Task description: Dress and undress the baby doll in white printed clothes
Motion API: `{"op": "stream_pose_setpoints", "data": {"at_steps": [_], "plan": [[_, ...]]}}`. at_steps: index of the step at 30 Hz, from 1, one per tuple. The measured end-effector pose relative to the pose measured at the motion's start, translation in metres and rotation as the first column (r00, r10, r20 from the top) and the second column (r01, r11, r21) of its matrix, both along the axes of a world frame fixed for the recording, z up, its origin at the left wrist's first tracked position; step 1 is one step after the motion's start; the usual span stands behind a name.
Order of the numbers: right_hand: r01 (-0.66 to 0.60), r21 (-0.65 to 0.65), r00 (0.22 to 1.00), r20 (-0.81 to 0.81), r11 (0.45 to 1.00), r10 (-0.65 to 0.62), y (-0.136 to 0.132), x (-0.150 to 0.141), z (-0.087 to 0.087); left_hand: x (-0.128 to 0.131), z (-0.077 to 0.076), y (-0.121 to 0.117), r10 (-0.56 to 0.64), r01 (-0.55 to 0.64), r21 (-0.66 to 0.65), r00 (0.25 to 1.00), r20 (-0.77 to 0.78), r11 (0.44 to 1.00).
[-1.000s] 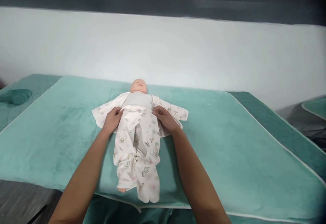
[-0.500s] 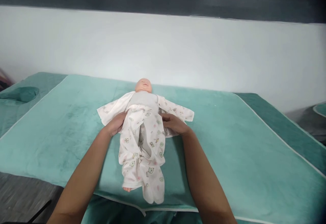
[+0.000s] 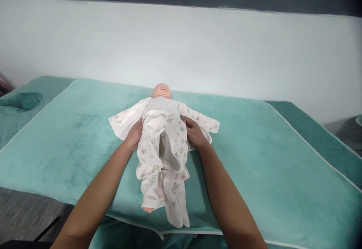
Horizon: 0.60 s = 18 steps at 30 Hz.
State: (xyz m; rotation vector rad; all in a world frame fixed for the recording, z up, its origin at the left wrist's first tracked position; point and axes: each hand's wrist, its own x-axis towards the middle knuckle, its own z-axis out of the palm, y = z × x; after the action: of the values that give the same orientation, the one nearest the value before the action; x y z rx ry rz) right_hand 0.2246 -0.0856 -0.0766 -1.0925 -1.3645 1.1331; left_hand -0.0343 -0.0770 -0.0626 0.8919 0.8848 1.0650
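A baby doll lies on its back, head toward the wall and feet toward me. White printed trousers cover its legs up to the waist, with an opening at the crotch. The toes of one foot poke out of a leg end; the other leg end lies flat and limp. A white printed jacket is spread open beneath the grey torso, sleeves out sideways. My left hand and my right hand grip the trousers at opposite sides of the waist, fingertips partly hidden.
A teal padded cover with white piping lies under the doll. Behind it rises a white wall with a dark band on top. A teal cushioned piece sits at far left; grey floor shows at lower left.
My hands have shifted slightly up along the doll's sides, and the trousers' waist sits a little higher. The limp leg end has narrowed and folded. The view has tilted down slightly.
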Motion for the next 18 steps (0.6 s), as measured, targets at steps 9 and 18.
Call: {"op": "stream_pose_setpoints", "data": {"at_steps": [9,18], "plan": [[-0.071,-0.131,0.987,-0.153,0.989,0.051,-0.002,0.0,-0.004,0.004,0.017,-0.007,0.07,-0.069,0.011,0.99,-0.124,0.998],[-0.249,-0.179,0.968,-0.042,0.952,0.246,-0.005,0.013,0.005,-0.001,-0.004,0.003,-0.076,0.072,-0.097,0.996,-0.039,0.993]]}}
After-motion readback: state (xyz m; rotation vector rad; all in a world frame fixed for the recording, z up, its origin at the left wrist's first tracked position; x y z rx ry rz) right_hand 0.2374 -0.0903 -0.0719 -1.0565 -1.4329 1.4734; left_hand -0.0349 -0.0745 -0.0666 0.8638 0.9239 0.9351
